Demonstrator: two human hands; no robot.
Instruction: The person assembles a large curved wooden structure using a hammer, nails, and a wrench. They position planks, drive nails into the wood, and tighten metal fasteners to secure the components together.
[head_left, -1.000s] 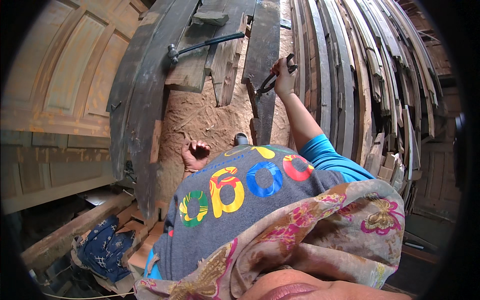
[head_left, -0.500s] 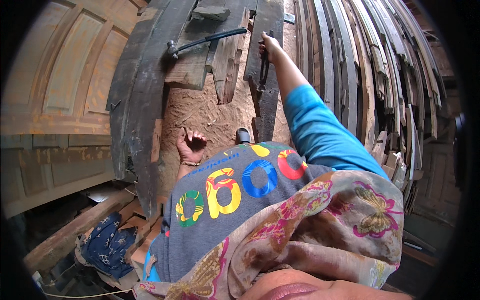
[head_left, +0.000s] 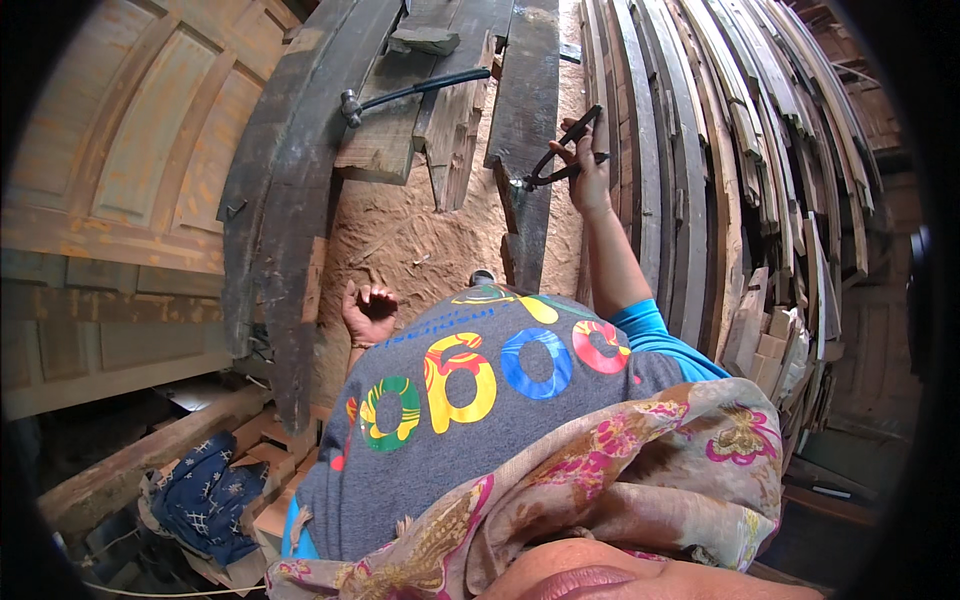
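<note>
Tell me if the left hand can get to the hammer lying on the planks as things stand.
Probably yes. The left hand is free, palm up over the sawdust, and nothing blocks the way up to the hammer, though it lies well beyond, so a long stretch.

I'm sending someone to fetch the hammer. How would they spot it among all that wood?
Start at the big curved dark beam arching over the sawdust floor. Near its top, weathered planks lie across it, and the hammer rests on them, well left of the right hand holding pincers. It is the only metal tool lying there: small grey head, thin dark handle.
</note>
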